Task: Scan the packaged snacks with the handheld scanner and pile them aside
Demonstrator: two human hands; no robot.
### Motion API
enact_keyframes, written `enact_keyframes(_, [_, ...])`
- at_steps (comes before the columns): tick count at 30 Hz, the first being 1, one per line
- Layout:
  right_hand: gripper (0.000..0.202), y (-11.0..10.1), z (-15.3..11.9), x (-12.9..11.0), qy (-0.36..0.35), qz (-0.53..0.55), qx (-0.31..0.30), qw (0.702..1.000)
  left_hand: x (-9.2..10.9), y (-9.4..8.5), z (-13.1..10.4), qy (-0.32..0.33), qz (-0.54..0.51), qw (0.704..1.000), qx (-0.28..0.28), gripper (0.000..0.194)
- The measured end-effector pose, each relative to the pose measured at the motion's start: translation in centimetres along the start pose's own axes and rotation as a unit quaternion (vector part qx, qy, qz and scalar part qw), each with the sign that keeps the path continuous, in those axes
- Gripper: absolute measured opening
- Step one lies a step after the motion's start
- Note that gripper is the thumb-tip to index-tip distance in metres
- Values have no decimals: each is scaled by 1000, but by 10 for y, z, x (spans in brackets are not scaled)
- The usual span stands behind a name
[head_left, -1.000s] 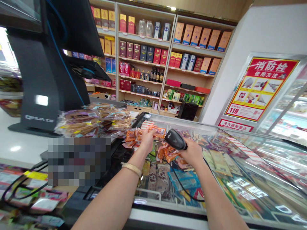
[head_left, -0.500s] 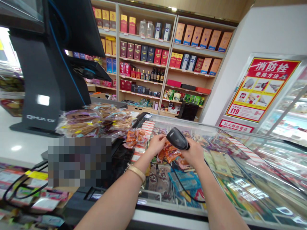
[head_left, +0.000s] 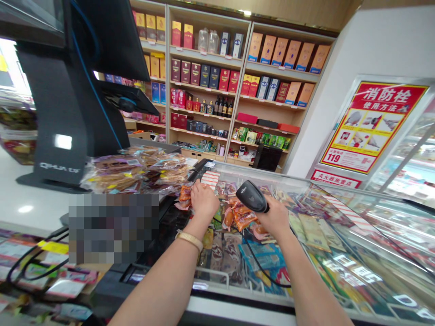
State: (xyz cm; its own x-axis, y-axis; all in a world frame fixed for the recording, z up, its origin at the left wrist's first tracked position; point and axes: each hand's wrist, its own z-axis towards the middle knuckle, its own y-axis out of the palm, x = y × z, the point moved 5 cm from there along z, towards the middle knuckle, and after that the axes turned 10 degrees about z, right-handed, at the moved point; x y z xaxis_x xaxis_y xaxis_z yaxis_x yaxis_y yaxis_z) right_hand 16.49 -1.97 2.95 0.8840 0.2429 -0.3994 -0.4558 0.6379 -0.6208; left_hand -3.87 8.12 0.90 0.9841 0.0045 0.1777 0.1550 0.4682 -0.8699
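Observation:
My right hand (head_left: 276, 216) is wrapped round the handle of a black barcode scanner (head_left: 252, 195), its head tilted up to the left. Under the scanner lie orange-wrapped snack packets (head_left: 240, 216) on the glass top. My left hand (head_left: 205, 199), with a beaded bracelet on the wrist, is at a second small group of orange packets (head_left: 185, 194) to the left. Its fingers bend over them, and whether they grip one is hidden. A black cable (head_left: 258, 262) runs below the scanner across the glass.
A glass-topped case (head_left: 217, 290) holds many packaged snacks. Clear bags of brown snacks (head_left: 115, 171) lie on the left by a black register stand (head_left: 64, 117). Behind stand shelves (head_left: 204, 54) of boxes and bottles, beside a red poster (head_left: 374, 127).
My left hand has moved left, from beside the scanner to the smaller group of orange packets. My right hand and the scanner have stayed almost where they were.

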Motion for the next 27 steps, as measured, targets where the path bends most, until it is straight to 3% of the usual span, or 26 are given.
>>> enact_keyframes(8, [18,1,0,1,-9,-4,4,1000,-2,7,-1,11,-13,998,-53,54])
enact_keyframes(12, [20,1,0,0,-14,0,6,1000,-6,7,8,1,-127,992,26,53])
enact_keyframes(15, [22,1,0,0,-18,2,9,1000,-5,2,17,34,-293,949,115,45])
enact_keyframes(17, [25,1,0,0,-20,2,10,1000,-1,1,20,69,-393,907,135,35])
enact_keyframes(20, [27,0,1,0,-17,-3,1,1000,5,3,22,86,-479,867,109,27])
enact_keyframes(27, [26,-1,1,-4,-2,-41,-41,998,10,8,21,36,-627,774,76,36])
